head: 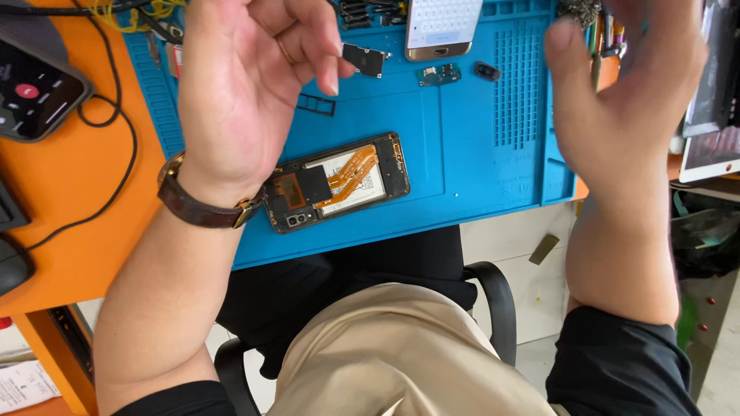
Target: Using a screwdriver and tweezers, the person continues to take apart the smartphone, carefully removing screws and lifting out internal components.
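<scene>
My left hand is raised above the blue repair mat, palm toward me, fingers loosely curled, holding nothing. It wears a ring and a brown-strapped watch. My right hand hovers at the mat's right edge, blurred, fingers spread and empty. Between them on the mat lies an opened phone, back removed, with orange flex cables showing. A small dark metal plate lies just past my left fingertips.
A second phone with a lit screen lies at the mat's far edge, beside a small circuit board and a dark part. Another phone and black cables rest on the orange desk at left. A chair armrest is below.
</scene>
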